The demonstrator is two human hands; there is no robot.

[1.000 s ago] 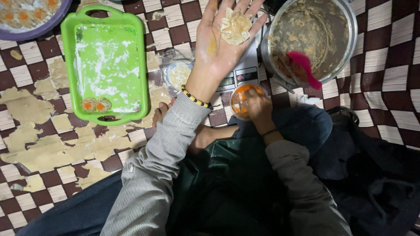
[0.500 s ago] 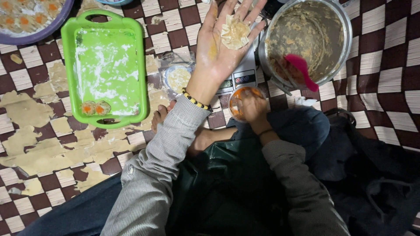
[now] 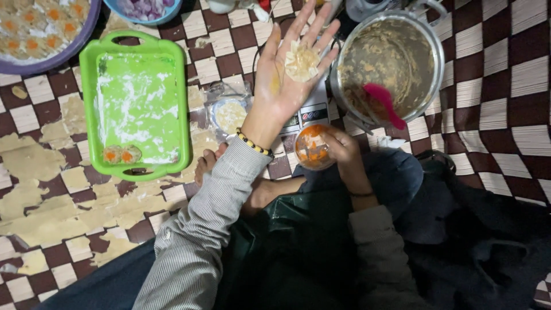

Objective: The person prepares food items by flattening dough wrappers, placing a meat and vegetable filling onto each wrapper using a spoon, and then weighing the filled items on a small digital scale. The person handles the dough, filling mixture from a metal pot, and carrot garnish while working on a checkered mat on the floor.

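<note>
Little has changed: our left hand (image 3: 287, 80) stays flat and wide, the dumpling (image 3: 301, 62) resting on its fingers, while our right hand (image 3: 338, 146) still grips the cup (image 3: 313, 148) by the pot (image 3: 390, 63).

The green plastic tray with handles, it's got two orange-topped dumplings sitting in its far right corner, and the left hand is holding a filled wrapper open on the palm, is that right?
Not quite. In the head view, the two orange-topped dumplings sit in the near left corner of the green plastic tray, beside its near handle, not the far right. The rest holds: the left hand lies palm up with a filled wrapper on it.
</note>
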